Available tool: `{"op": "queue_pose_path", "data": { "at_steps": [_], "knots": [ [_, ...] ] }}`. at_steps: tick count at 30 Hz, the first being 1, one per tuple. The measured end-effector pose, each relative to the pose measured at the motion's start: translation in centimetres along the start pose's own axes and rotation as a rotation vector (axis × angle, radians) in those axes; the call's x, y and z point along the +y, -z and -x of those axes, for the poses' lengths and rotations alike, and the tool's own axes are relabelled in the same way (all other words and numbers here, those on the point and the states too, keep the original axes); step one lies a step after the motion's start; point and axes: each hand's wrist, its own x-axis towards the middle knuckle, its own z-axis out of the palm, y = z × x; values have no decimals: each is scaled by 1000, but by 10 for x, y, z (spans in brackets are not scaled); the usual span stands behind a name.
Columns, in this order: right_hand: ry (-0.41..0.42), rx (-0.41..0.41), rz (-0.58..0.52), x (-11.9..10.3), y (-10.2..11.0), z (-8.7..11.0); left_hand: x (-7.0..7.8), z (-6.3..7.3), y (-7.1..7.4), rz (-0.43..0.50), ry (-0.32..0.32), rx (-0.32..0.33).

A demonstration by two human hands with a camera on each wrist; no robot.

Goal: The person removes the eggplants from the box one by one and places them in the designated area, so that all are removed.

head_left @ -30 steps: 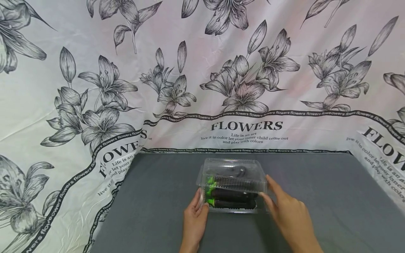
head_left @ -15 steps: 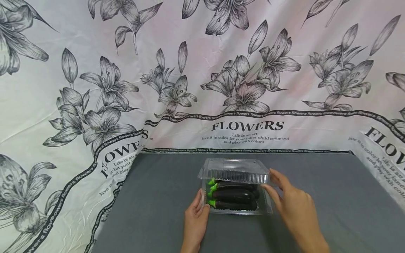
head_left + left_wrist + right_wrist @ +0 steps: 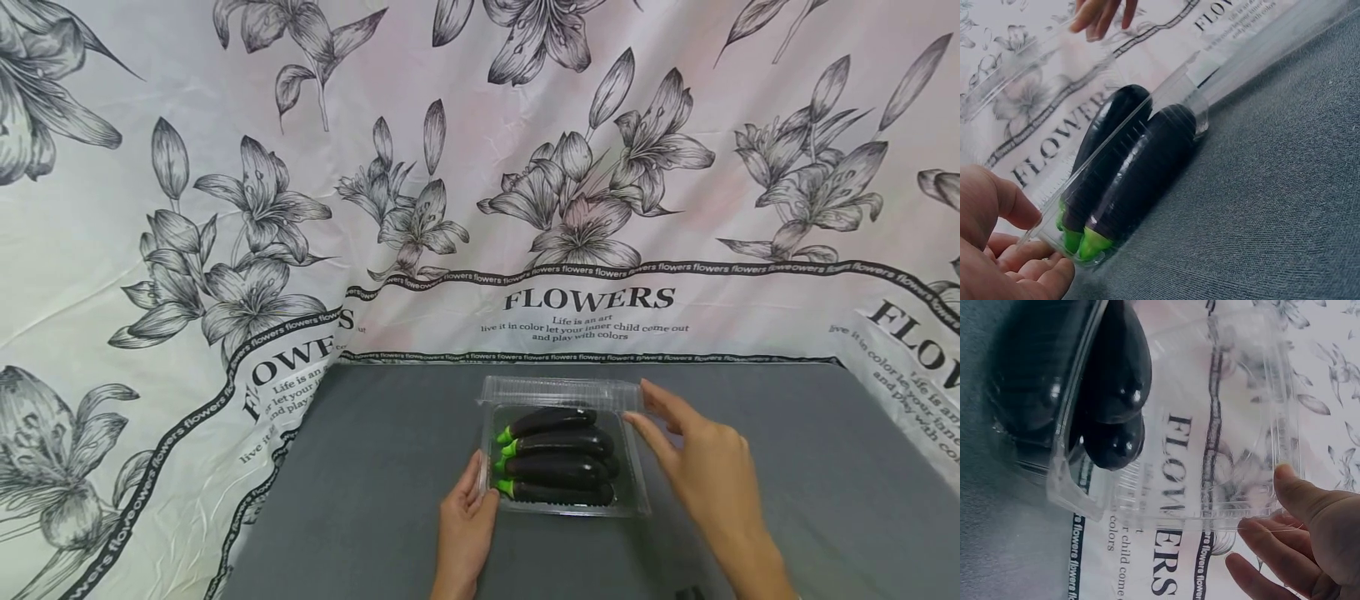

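Several dark purple eggplants [image 3: 562, 468] with green caps lie side by side in a clear plastic clamshell box [image 3: 633, 500], caps to the left. Its hinged lid [image 3: 555, 390] stands raised at the back. My left hand [image 3: 465, 529] grips the left rim, the thumb over the edge and fingers against the outer wall, as the left wrist view also shows. At the lid's right corner, my right hand [image 3: 716, 467] pinches the plastic edge between thumb and fingers. In the right wrist view the lid [image 3: 1235, 419] rises away from the box, and the rounded eggplant ends [image 3: 1116, 394] show inside.
The box rests on a grey cloth-covered table [image 3: 375, 483]. A white curtain [image 3: 420, 325] with lily prints and lettering hangs behind and to both sides. A small dark shape [image 3: 690, 592] shows at the bottom edge near my right forearm.
The lid has swung up and back with my right hand, which moved up and slightly right, uncovering the eggplants. My left hand has stayed at the box's left rim.
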Motion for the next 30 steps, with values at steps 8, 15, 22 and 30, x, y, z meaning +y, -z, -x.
{"op": "queue_pose_path", "data": {
  "at_steps": [8,15,22,30],
  "knots": [
    [-27,-4,-18,4,0,-15,-2,1,2,23,-11,-7],
    [-49,-18,-72,11,-2,-27,-3,1,2,28,-14,-25],
    [-77,-37,-113,18,-7,-33,-5,1,1,47,-11,-26],
    [-70,-24,-135,25,-15,-41,-5,3,1,44,-35,-23]
  ]
}}
